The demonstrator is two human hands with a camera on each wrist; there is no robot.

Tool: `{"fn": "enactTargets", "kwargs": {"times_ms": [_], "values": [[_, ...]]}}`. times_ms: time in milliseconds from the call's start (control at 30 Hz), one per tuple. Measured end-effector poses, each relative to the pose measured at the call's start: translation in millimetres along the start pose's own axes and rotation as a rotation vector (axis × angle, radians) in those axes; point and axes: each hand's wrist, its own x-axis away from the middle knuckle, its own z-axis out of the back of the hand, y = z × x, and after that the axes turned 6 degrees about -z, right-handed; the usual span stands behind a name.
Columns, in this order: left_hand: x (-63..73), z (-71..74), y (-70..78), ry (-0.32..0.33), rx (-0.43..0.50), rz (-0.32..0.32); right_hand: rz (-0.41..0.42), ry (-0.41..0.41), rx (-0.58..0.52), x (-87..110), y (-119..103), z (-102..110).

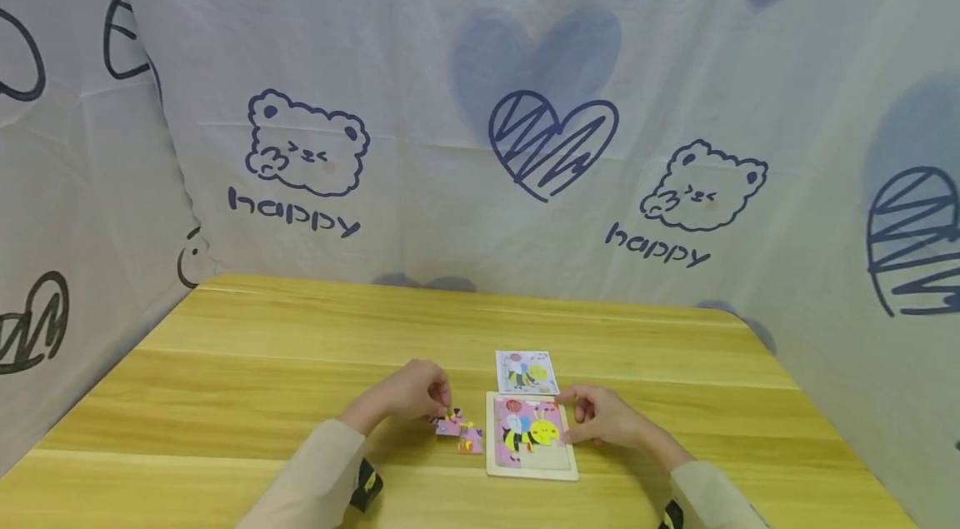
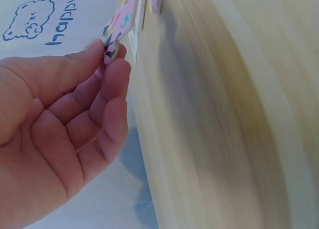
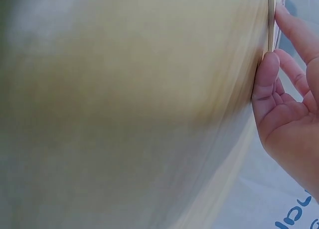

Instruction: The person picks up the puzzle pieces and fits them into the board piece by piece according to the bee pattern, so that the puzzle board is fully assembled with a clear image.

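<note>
Between its thumb and index finger, my left hand (image 1: 417, 390) pinches a pink jigsaw piece (image 2: 121, 26) with dark markings, just above the table. Below and beside it in the head view lie a few loose pink jigsaw pieces (image 1: 471, 442), close together left of the puzzle board (image 1: 532, 475). This board has a pale wooden rim and a partly filled bee picture; bare wood shows at its lower right. My right hand (image 1: 606, 417) holds the board's upper right part, thumb at the right side and index finger near the top corner. The right wrist view shows the board edge-on (image 3: 271, 20).
A printed picture card (image 1: 527, 372) with the same bee lies flat just beyond the board. Everything rests on a wood-grain table (image 1: 300, 329). Behind and beside the table hangs a pale cloth (image 1: 420, 179) with bears, hearts and lettering.
</note>
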Motion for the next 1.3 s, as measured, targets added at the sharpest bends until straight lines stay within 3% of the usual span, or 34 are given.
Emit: {"fn": "enactTargets", "kwargs": {"times_ms": [533, 900, 1133, 1300], "values": [[-19.1, -13.1, 19.6, 0.001, 0.099, -0.034, 0.005, 0.006, 0.003, -1.3, 2, 0], [-31.6, -30.3, 23.1, 0.017, 0.137, -0.007, 0.009, -0.006, 0.005, -1.3, 4, 1], [-35.9, -41.3, 30.8, 0.008, 0.233, 0.064, 0.019, -0.002, 0.021, -0.9, 3, 1], [-39.9, -48.4, 34.7, 0.008, 0.251, 0.06, 0.024, -0.001, 0.029, -1.7, 4, 1]]}}
